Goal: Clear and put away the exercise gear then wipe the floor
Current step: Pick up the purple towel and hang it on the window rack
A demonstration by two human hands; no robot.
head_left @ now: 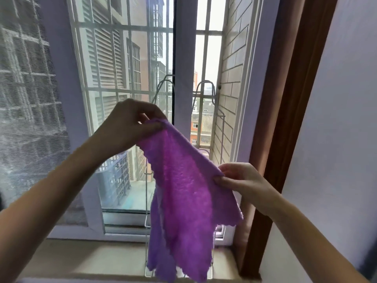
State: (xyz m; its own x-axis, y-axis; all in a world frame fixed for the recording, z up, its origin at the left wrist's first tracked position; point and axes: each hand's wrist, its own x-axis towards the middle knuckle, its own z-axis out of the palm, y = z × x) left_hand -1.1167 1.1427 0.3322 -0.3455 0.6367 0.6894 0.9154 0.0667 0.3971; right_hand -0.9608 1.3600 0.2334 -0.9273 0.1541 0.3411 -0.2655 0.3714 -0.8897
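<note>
left hand (130, 123) raised higher, fingers curled, thumb-finger pinch closed on purple cloth (183, 190) top corner | right hand (242, 178) lower, thumb-finger pinch closed on cloth edge | both forearms bare, reaching forward and up | hands well apart

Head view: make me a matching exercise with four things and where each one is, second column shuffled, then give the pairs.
Things:
1. left hand
2. right hand
3. purple cloth
4. wire rack

Places:
A. behind the cloth, standing at the window
B. pinching the cloth's upper corner
C. gripping the cloth's lower right edge
D. hanging between both hands

Pairs: 1-B, 2-C, 3-D, 4-A
</note>
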